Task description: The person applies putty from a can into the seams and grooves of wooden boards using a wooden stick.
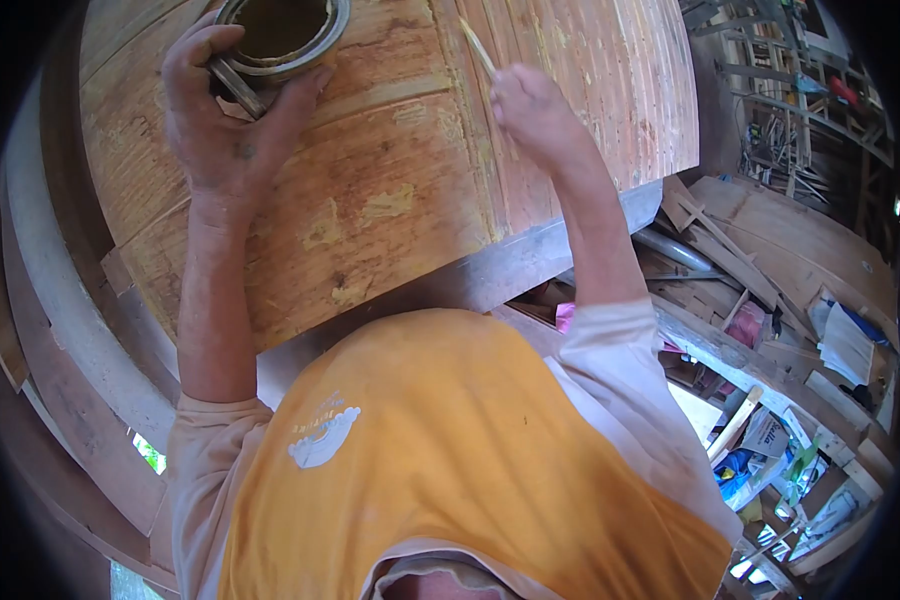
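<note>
Open can [288, 67], round-rimmed: sitting between the thumb and curled fingers of the left hand [225, 140], above the wooden panel [390, 150]; its mouth is facing up, probably to keep any contents in and within the other hand's reach. Short bar [238, 90]: lying against the can's near side, inside the left grip. Slender pale stick [478, 48]: projecting from the closed fingers of the right hand [532, 110], which are holding it narrowly, seemingly for fine control; its far end is pointing over the panel, beyond the fingertips. Yellowish patches [388, 202]: showing on the panel between both sets of fingers and the body. Orange shirt [440, 420]: filling the foreground, behind the fingers. Jumbled timber [740, 250]: lying well to the right of the right fingers, pieces overlapping. Obscured matter: the upper frame edge is cutting off the can's rim; shadow is hiding its depth; the bar is leaving its nature unclear, handle or separate tool; the stick's contact with the panel is proving hard to judge
</note>
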`<move>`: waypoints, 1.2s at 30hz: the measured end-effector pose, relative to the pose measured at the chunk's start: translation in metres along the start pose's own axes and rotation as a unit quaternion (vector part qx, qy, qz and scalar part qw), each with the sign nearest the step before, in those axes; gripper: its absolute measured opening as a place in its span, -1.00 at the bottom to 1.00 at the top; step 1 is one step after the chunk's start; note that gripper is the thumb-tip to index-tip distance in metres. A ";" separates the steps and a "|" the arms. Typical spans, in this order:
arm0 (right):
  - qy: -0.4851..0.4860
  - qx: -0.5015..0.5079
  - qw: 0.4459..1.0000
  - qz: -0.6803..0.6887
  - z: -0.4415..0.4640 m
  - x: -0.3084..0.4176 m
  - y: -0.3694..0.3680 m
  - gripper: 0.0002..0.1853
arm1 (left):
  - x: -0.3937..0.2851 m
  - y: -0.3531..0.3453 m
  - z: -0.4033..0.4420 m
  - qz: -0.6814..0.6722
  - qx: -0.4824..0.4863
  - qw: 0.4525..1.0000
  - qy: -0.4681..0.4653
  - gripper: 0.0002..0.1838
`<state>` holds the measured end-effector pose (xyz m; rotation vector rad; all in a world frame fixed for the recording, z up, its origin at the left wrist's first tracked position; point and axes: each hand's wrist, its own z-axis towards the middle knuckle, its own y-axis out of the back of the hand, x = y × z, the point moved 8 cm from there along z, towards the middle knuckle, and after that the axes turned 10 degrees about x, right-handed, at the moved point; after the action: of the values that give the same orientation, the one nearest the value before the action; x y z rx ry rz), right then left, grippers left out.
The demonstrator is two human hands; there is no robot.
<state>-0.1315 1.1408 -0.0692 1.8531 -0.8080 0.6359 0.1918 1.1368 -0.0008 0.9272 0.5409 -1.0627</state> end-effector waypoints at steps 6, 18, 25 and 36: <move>0.018 -0.076 0.963 -0.257 -0.019 0.023 -0.008 -0.66 | 0.002 0.002 0.002 0.015 0.005 1.000 -0.023 -0.24; 0.012 -0.174 0.942 -0.287 -0.036 0.052 -0.028 -0.76 | 0.001 0.003 0.003 0.014 0.013 1.000 -0.013 -0.21; 0.009 -0.153 0.929 -0.338 -0.033 0.051 -0.033 -0.74 | 0.001 0.002 0.001 -0.014 -0.002 1.000 -0.010 -0.25; 0.038 -0.156 0.939 -0.304 -0.033 0.056 -0.033 -0.73 | 0.003 0.001 0.000 -0.006 0.003 1.000 -0.004 -0.25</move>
<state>-0.0733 1.1667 -0.0351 1.6461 -0.2315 0.1674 0.1942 1.1357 -0.0030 0.9248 0.5384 -1.0794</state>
